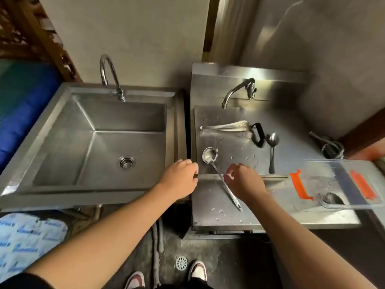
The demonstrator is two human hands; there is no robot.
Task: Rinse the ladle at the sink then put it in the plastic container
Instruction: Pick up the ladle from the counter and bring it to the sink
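Note:
A small metal ladle (pixel 210 156) lies across the front rim of the shallow right-hand steel basin, bowl inside, handle pointing toward me. My right hand (pixel 244 180) hovers over the middle of the handle with fingers curled and apart, and I cannot tell whether they touch it. My left hand (pixel 180 177) rests on the edge between the two units, holding nothing. The deep sink (pixel 62 130) with its tall tap (pixel 108 74) is on the left. A clear plastic container (pixel 341 182) with orange clips sits at the right, with a utensil inside.
In the shallow basin lie tongs (pixel 227 127), a black-handled tool (pixel 258 135) and a spoon (pixel 273 151), under a second tap (pixel 237 90). A blue drum (pixel 23 113) stands at far left. A floor drain and my shoes show below.

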